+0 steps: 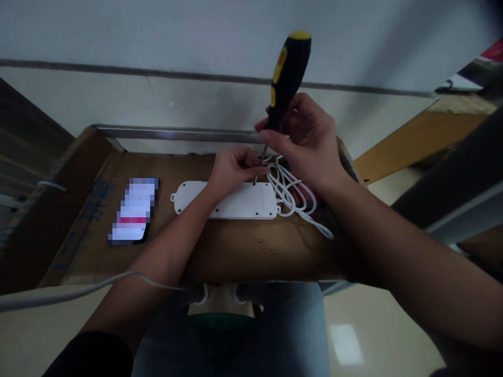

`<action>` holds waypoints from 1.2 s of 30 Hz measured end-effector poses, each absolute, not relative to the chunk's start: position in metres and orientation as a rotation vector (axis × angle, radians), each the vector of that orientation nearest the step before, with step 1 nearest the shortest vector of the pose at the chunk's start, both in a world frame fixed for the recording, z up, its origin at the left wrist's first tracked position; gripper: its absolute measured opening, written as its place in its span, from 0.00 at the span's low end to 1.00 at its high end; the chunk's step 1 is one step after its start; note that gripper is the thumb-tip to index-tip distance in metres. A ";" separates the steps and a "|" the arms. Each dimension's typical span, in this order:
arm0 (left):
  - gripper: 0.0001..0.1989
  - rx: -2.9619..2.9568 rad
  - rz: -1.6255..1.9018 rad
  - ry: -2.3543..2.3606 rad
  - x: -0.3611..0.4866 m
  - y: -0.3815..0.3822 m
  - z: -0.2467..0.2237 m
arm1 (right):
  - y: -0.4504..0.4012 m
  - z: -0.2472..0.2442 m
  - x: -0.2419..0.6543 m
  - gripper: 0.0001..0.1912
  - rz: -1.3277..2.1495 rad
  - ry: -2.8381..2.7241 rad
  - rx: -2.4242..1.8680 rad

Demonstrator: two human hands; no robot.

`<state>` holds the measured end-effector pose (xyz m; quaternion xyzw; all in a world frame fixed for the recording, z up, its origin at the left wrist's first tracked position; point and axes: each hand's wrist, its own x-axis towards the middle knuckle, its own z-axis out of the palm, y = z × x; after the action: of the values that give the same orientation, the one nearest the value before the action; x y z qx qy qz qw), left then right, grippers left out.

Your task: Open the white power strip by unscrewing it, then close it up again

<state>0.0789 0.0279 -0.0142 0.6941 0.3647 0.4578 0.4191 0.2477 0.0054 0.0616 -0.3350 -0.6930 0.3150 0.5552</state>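
Note:
My right hand (302, 141) is shut on a black-and-yellow screwdriver (286, 76), whose handle points up and tilts to the right. Its thin metal shaft runs down past my left hand (236, 168) towards the white plastic power strip (239, 202), which lies back side up with several small holes. My left hand rests over the strip's far end and hides the shaft tip area, and its fingers are curled close to the shaft. A coiled white cable (291, 191) leaves that end of the strip. Three tiny metal screws (266, 247) lie apart on the cardboard.
Flattened brown cardboard (196, 256) covers the work surface, with a metal bar (176, 134) along its far side. A phone (131, 212) with a pixelated screen lies to the left. A red object (305, 191) sits under the coiled cable. A grey cable (78, 290) crosses the near edge.

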 end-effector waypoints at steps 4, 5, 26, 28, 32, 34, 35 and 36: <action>0.23 1.765 1.137 0.910 0.078 0.025 -0.011 | 0.007 0.058 0.247 0.17 0.590 -1.634 -0.841; 0.21 1.779 1.120 0.881 0.077 0.024 -0.009 | 0.007 0.057 0.247 0.16 0.575 -1.637 -0.851; 0.19 1.734 1.181 0.809 0.075 0.030 -0.011 | 0.009 0.065 0.252 0.23 0.706 -1.620 -0.744; 0.22 1.726 1.208 0.812 0.078 0.031 -0.014 | 0.006 0.066 0.253 0.20 0.751 -1.658 -0.731; 0.22 1.768 1.254 0.809 0.086 0.029 -0.018 | 0.007 0.062 0.254 0.17 0.635 -1.669 -0.805; 0.23 1.785 1.259 0.809 0.087 0.027 -0.017 | 0.010 0.060 0.255 0.18 0.561 -1.661 -0.868; 0.23 1.793 1.255 0.800 0.087 0.026 -0.017 | 0.012 0.059 0.256 0.20 0.555 -1.659 -0.890; 0.22 1.803 1.243 0.785 0.086 0.025 -0.015 | 0.014 0.059 0.257 0.21 0.567 -1.653 -0.892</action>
<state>0.0864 0.0254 -0.0153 0.7116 0.3098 0.4904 0.3964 0.2572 0.0137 0.0591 -0.3779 -0.7002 0.2402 0.5561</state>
